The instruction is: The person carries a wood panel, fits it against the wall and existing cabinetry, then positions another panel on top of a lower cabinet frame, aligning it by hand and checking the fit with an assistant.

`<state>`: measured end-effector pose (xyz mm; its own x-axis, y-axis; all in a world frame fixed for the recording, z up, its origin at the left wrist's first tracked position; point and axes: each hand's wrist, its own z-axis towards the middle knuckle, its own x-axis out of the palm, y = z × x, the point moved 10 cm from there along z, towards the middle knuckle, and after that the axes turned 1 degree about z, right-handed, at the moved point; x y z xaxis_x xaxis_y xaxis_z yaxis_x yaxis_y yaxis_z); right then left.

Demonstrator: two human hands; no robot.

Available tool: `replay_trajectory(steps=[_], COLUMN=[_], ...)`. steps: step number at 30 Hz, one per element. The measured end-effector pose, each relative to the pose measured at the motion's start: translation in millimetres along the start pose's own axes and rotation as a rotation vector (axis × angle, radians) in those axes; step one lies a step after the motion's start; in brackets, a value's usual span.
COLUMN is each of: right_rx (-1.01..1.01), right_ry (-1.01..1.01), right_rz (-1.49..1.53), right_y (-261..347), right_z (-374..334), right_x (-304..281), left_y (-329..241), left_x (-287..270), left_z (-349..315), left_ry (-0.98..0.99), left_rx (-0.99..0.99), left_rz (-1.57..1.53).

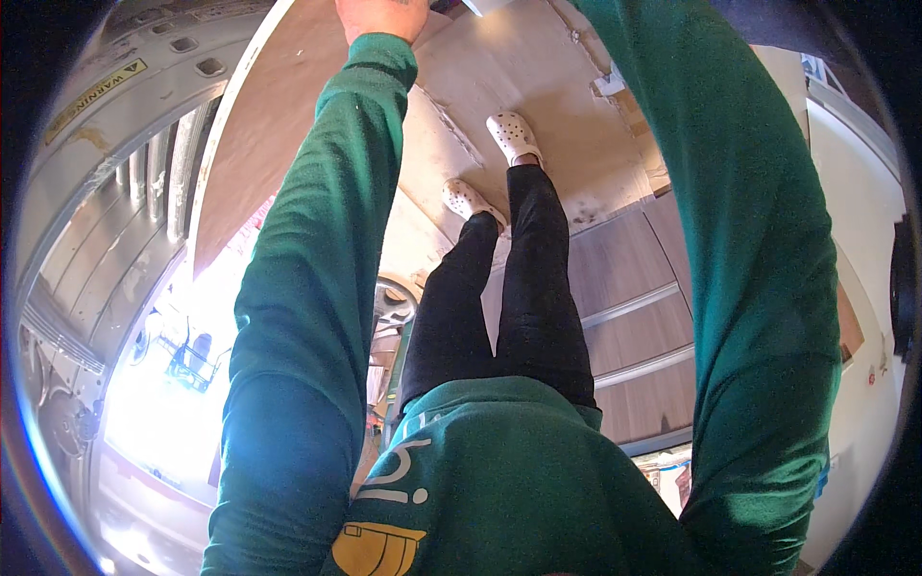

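A wooden panel [274, 125] stands beside the left hand [384, 15], whose grip I cannot tell; the right hand is out of view.

One grip [383, 15] visible; two green sleeves [312, 269]; two white clogs [509, 132].

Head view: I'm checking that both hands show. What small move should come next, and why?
Probably tilt the head up slightly: the picture's top edge cuts off the left hand, and the right sleeve crosses it too, right hand unseen.
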<state>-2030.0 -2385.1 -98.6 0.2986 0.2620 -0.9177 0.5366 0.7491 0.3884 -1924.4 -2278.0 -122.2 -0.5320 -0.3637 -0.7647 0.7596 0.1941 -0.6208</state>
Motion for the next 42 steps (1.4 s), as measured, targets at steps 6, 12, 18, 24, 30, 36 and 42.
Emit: replay_trajectory(steps=[6, 12, 18, 24, 30, 36, 42], right_rx=[0.006, -0.033, -0.018, -0.055, -0.293, -0.09, -0.284], right_ry=[0.004, -0.058, -0.012, -0.042, -0.229, -0.277, -0.341], right_rz=[0.009, -0.024, -0.03, -0.041, -0.087, -0.042, 0.243], right_y=[-1, -1, 0, 6, 45, 47, 281], right_z=[-2, -5, -3, 4, 3, -36, -46], right_x=[1, -2, -3, -5, -21, -12, -9], left_y=[1, -3, 1, 19, 110, 236, 251], left_x=[2, 2, 2, 15, -9, -201, -324], left_z=[-2, -4, -1, -40, -313, -594, -668], left_ry=[0.026, 0.019, -0.045, 0.308, 0.684, 1.206, 0.889], left_rx=[-0.001, 0.029, 0.031, -0.349, -0.124, -0.841, -1.011], left_rz=[-0.009, -0.062, 0.004, -0.277, -0.019, 0.293, 0.193])
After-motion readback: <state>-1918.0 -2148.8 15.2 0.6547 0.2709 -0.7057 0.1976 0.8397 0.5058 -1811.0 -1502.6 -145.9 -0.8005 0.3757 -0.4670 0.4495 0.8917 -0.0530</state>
